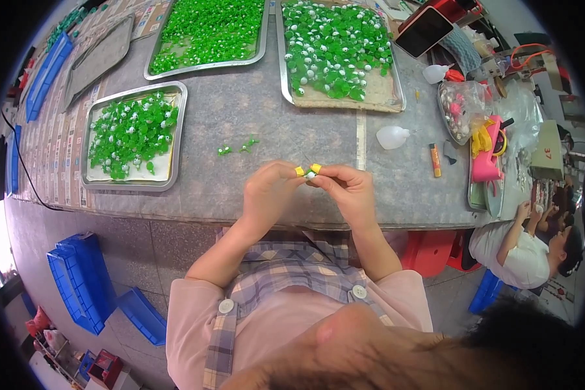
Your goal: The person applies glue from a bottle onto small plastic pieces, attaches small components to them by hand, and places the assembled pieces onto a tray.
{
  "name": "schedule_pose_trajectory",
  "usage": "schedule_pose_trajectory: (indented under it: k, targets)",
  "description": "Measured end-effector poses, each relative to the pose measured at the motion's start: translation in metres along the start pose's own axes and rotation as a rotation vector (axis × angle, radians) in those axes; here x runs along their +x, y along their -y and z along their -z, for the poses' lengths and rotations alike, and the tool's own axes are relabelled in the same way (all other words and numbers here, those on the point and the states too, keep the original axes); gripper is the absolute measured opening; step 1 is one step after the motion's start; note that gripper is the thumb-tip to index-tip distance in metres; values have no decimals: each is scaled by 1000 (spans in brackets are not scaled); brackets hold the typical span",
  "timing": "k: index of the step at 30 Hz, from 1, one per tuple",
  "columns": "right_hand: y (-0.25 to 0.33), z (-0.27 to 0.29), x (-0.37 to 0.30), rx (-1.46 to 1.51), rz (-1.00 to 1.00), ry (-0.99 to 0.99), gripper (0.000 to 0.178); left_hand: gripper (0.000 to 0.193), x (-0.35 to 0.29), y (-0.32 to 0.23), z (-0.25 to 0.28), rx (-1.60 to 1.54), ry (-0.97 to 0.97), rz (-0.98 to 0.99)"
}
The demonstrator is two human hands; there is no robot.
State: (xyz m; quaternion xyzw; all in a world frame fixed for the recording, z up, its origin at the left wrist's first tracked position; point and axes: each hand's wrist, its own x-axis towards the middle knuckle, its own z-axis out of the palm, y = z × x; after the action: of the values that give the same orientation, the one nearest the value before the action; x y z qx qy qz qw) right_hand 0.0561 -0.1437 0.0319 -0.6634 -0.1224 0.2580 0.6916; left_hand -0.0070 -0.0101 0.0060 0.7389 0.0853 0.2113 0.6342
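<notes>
Dark hair (520, 344) fills the lower right edge, closest to the camera, with the pink shirt (286, 312) and plaid apron (273, 276) of the wearer just beyond it. Past these, 2 bare forearms reach to the near edge of the grey bench (240, 117). The left hand (268, 190) has its thumb and forefinger drawn together at the left side of a small green and white piece (311, 175); the right hand (351, 192) pinches that piece from the right, its other fingers curled in. The piece is held between the 2 hands, just above the bench near its front edge. Each hand has a yellow wrap (316, 168) at a fingertip.

Just beyond the left hand lie 2 small clusters of loose green pieces (249, 144). Around them are 3 metal trays of green pieces: a smaller tray (181, 123) at the left, a middle tray (208, 69) farther back, and a right tray (372, 99) whose pieces carry white balls. Right of the hands stand a white squeeze bottle (392, 136), an orange tube (435, 160) and a pink tape dispenser (487, 156). On the floor at left are blue crates (78, 283); at far right sits another person (517, 257) in white.
</notes>
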Motion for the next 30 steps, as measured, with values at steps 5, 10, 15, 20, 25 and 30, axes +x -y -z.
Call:
schedule_pose_trajectory:
  k: [5,10,15,20,25,30]
  targets:
    - [0,1,3,141,-90,50,17,8,2,-3,7,-174,84,260]
    - [5,3,4,96,-108,118,20,6,9,-10,12,-317,191,465]
    - [-2,4,5,120,-91,121,20,7,8,-7,11,-321,199,485]
    - [-7,6,10,201,-143,113,20,7,8,-1,11,-55,188,252]
    - [-12,8,11,200,-160,124,19,10,12,-6,10,195,185,-86]
    - [-12,2,8,191,-168,105,19,13,11,-6,10,366,135,-298]
